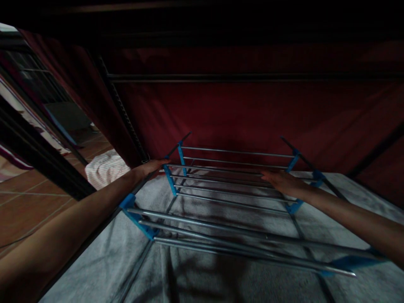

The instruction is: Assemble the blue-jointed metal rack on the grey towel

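Observation:
A rack of silver metal tubes [221, 226] with blue plastic connectors [170, 180] lies on a grey blanket [202, 269]. At the rack's left side, my left hand [154, 165] rests by a blue connector, its fingers round the dark side pole. My right hand [279, 181] reaches over from the right, its fingertips at one of the middle tubes. In the nearest row, one tube's right end sticks out loose beside a blue connector [353, 261].
Behind the rack hangs a dark red cloth [221, 118] with a dark horizontal bar [252, 78] across it. A striped white cloth [105, 169] lies at the left, near a tiled floor [34, 202]. Dark posts slant down the left side.

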Motion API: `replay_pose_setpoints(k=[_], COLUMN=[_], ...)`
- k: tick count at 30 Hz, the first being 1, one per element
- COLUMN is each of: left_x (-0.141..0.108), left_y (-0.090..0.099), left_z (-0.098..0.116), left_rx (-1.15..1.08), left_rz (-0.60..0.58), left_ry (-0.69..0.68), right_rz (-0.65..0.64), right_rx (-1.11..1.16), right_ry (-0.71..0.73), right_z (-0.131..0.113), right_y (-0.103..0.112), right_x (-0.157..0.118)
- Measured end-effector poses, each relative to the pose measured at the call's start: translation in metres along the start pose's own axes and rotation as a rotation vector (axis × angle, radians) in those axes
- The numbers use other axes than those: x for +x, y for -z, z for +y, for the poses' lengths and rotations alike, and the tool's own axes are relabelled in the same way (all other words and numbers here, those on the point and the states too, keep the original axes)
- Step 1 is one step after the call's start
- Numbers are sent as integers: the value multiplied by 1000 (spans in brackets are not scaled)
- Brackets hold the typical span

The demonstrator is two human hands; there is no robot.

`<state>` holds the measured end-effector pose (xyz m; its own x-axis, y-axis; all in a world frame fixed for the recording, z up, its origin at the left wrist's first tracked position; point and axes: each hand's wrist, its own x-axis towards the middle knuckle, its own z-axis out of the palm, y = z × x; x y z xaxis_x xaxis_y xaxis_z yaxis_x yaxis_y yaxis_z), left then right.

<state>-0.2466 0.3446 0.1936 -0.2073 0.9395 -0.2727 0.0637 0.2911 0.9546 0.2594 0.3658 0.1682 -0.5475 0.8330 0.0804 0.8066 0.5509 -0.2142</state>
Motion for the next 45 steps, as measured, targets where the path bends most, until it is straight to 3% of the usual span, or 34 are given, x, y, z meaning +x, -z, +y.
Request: replay_pose_setpoints(k=[18, 28, 32, 36, 37, 39, 42, 45], left_x=[4, 5, 7, 2, 1, 2, 9, 20], left_y=[-3, -3, -1, -5, -6, -6, -1, 7], left_z=[-4, 0, 1, 3, 4, 4, 0, -6], left_rx=[83, 128, 111, 73, 73, 75, 78, 112], left_rz=[18, 20, 63, 59, 61, 62, 55, 35], left_ry=[-29, 17, 37, 44, 53, 59, 56, 48], right_rz=[18, 13, 195, 417, 408, 265, -66, -294], right_rx=[61, -10, -9, 45, 93, 213, 242, 133], right_ry=[-64, -9, -2, -87, -113, -110, 93, 253], right_z=[13, -3, 12, 25, 21, 4, -34, -55], right_y=[-11, 0, 31, 63, 66, 64, 44, 16], right_x=[8, 4, -23, -67, -77, -90, -91, -79])
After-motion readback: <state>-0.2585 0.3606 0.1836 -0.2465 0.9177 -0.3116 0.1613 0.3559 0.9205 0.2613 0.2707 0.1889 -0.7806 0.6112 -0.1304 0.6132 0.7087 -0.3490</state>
